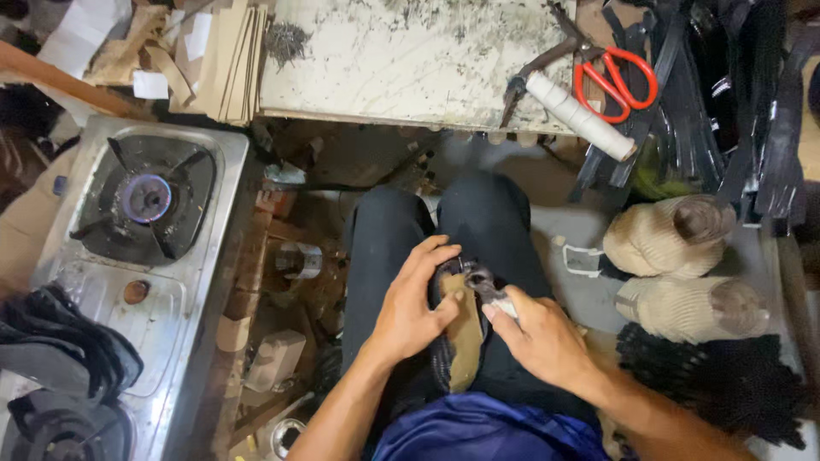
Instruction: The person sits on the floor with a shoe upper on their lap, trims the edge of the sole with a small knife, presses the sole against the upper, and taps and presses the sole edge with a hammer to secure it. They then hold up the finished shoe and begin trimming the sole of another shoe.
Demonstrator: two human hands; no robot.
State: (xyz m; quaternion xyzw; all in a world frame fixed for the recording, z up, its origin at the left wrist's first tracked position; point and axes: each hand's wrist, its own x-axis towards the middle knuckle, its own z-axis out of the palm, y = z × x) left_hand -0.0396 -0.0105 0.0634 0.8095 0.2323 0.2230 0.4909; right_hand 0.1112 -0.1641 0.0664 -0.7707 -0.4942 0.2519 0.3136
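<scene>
Resting low in the middle of the frame on the person's lap, the left hand (412, 300) lies palm down, fingers spread and curled over the toe end of a dark shoe (457, 329) with a tan insole, pressing it against the black trousers (478, 213). The right hand (540, 335) comes in from the lower right, forearm angled up toward centre, fingers wrapped tight around the pale handle of pincers (487, 286) whose dark head meets the shoe's upper edge. Whether the pincer head bites the material cannot be made out; it is small and blurred. The shoe's heel end is hidden under the wrists and the blue shirt (487, 431). At left sits a steel gas stove (128, 256) with a lit burner; at upper right, red-handled scissors (617, 81) on a worn board (410, 55)
</scene>
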